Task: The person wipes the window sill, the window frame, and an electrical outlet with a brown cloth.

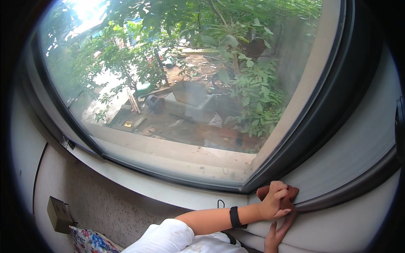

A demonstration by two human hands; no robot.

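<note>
My left hand (273,200), at the end of a bare arm with a black wristband (234,217), grips a bunched brown cloth (288,197). The cloth lies against the pale window surround (335,164), just beyond the lower right corner of the dark window frame (250,187). Parts of the cloth stick out on both sides of my fingers. Below it, my right hand (277,235) has its thumb spread from its fingers and holds nothing visible. Its fingertips reach up to the end of a dark brown trim strip (326,202), close under the cloth; whether they touch it I cannot tell.
A large glass pane (177,104) fills the upper view, with trees and a cluttered yard behind it. Below runs a white sill (164,188), with a thin black loop (221,203) near its right end. At lower left are a box-shaped fixture (59,215) and floral fabric (91,240).
</note>
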